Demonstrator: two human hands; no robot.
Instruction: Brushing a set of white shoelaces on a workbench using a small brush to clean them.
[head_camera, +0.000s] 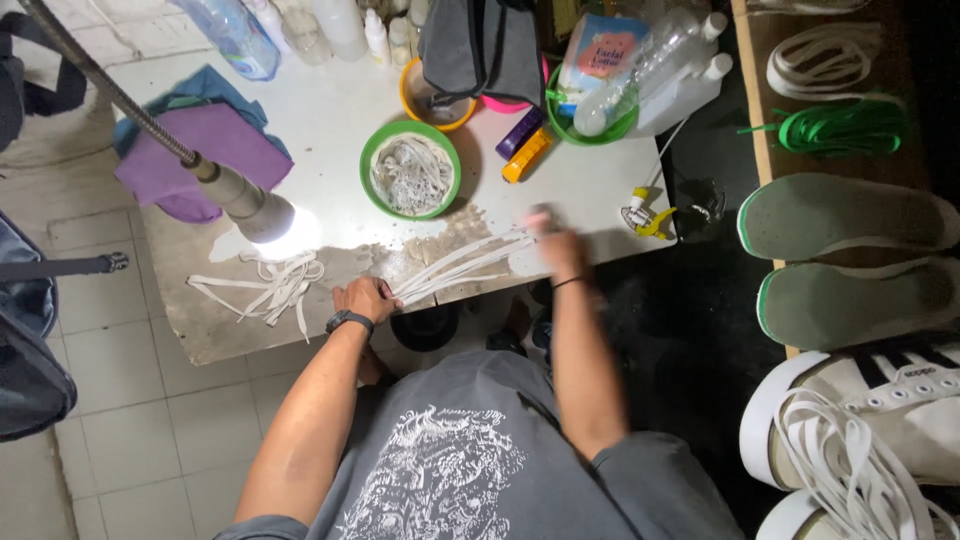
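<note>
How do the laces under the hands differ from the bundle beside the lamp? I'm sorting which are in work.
The stretched laces lie straight and parallel, pinned by the left hand, with the blurred right hand at their far end. The loose laces lie tangled and untouched. Both are white and flat.

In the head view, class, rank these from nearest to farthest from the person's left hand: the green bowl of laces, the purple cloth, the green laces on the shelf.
1. Green bowl of laces: just above the left hand, mid-table.
2. Purple cloth: up toward the table's far left corner.
3. Green laces: far right, on the wooden shelf.
</note>
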